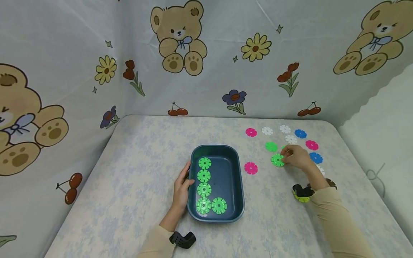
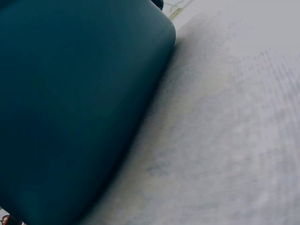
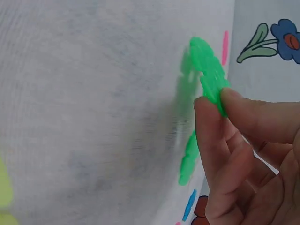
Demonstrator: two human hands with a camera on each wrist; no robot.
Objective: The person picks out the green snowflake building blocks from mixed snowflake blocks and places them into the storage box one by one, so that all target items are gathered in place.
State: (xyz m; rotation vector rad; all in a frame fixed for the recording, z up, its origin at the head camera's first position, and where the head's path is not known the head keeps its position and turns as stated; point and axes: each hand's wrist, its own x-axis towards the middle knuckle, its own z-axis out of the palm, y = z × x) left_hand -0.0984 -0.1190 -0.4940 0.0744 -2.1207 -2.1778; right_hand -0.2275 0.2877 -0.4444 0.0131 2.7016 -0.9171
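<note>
Disc [image 1: 277,160], green and notched, right of centre in the head frame: the right hand [image 1: 297,156] pinches its edge, likely the best hold for something light, stiff and perhaps slick. Lower centre, the left hand [image 1: 181,190] grips a blue tray [image 1: 226,179] with 5 green discs [image 1: 204,189].

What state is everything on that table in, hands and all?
Blue tray: upright, uncovered, partly filled
Green discs in tray: lying flat
Left hand: gripping the tray's left edge
Held green disc: raised off the table
Right hand: pinching that disc
Other green discs: lying loose
Pink discs: lying loose
Blue discs: lying loose
White discs: lying loose
Yellow-green disc: partly hidden
</note>
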